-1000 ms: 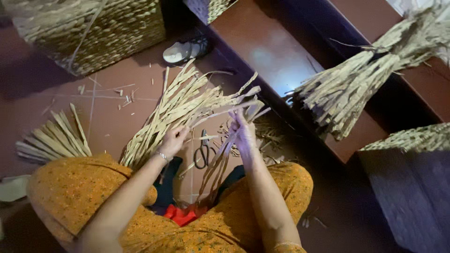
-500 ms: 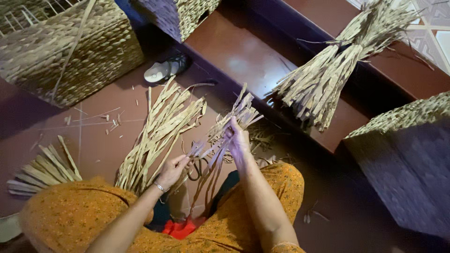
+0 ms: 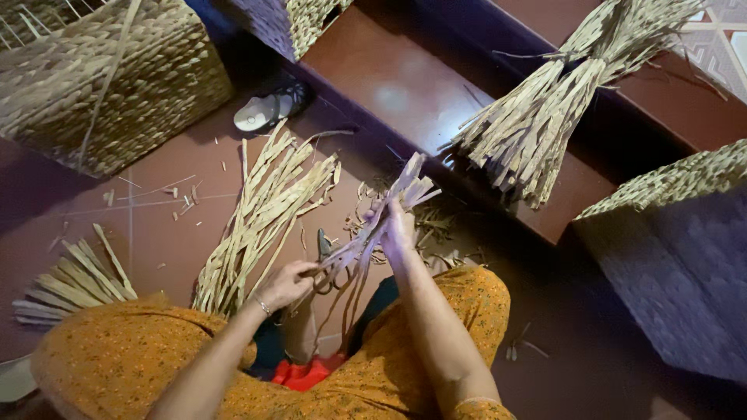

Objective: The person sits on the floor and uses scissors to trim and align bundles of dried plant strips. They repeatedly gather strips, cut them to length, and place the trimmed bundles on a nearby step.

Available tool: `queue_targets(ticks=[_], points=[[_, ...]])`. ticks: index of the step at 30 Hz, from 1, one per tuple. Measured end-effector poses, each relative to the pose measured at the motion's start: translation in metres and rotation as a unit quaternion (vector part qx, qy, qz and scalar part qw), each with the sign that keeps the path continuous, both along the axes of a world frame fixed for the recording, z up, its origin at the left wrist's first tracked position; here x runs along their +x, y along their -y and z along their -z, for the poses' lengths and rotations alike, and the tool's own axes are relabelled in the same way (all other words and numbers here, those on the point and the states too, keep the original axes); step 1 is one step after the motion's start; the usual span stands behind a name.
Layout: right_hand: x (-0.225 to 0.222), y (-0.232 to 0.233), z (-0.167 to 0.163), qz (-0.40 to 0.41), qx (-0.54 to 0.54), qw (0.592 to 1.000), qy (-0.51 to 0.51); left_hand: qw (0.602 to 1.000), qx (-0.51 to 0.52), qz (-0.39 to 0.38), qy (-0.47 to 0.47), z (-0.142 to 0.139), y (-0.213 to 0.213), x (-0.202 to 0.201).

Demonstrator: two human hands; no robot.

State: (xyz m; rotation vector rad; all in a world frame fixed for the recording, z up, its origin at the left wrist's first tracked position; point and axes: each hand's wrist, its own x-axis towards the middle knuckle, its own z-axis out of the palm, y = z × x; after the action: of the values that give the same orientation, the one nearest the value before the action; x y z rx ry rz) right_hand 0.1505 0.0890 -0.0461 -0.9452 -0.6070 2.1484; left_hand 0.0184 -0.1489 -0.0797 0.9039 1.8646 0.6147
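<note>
I sit on the floor in orange patterned clothes. My right hand (image 3: 398,227) grips a small bunch of dried straw strips (image 3: 405,189) near its upper end, tips fanning up to the right. My left hand (image 3: 286,282) pinches the lower part of the same strips, which hang down between my knees. Dark scissors (image 3: 324,244) lie on the floor just behind the strips. A loose pile of straw strips (image 3: 261,210) spreads on the floor left of my hands.
A woven basket (image 3: 101,78) stands at the top left, another woven piece (image 3: 303,23) at top centre, a third (image 3: 677,257) at the right. A tied straw bundle (image 3: 560,117) rests on the red step (image 3: 381,85). A sandal (image 3: 268,109) and more straw (image 3: 70,276) lie on the floor.
Both hands have gathered strips off the floor pile and lifted them; the right hand rose higher with the bunch. The view shifted down and left.
</note>
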Motion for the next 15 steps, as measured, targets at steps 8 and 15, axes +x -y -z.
queue_targets(ticks=[8,15], points=[[-0.010,0.032,-0.003,-0.016,0.153,0.984,0.092,0.969,0.230,-0.079,0.033,-0.101,-0.076,-0.008],[-0.002,0.057,-0.023,-0.102,0.342,0.930,0.092,0.906,0.416,-0.069,-0.039,-0.168,-0.165,-0.006]])
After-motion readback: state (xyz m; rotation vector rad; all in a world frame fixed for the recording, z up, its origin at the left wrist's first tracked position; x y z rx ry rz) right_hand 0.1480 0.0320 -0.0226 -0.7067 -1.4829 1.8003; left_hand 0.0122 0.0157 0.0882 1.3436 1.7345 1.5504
